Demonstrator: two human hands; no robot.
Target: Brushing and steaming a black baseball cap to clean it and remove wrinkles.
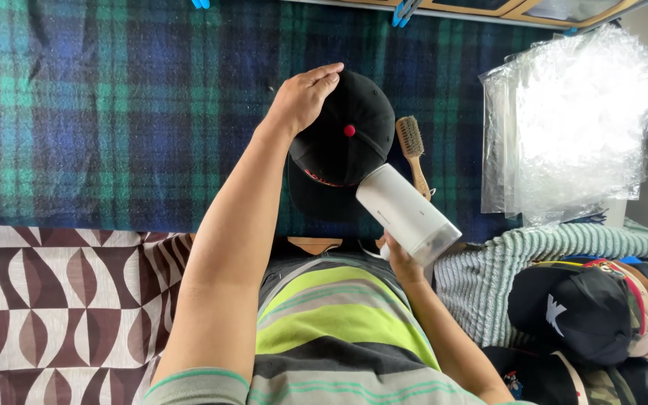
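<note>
At the bottom of the frame a striped shirt [324, 330] is seen, with both forearms reaching up from it. Just above, at centre, the right hand [401, 262] is closed around the lower end of a white handheld steamer [408, 214], which is tilted with its head toward the black cap [339, 146]. The cap lies on a plaid blanket [114, 112] in the middle of the frame, and the left hand [301, 97] is laid flat and open on the crown's left side, steadying it.

A wooden brush [412, 150] lies just beside the cap on the right. A pile of caps [601, 315] is seen at lower right, and clear plastic bags [571, 112] at upper right.

The left hand's fingers could be scalded if steam were swept across the crown. The steamer, gripped only at its end, could be tipped onto the fabric.
</note>
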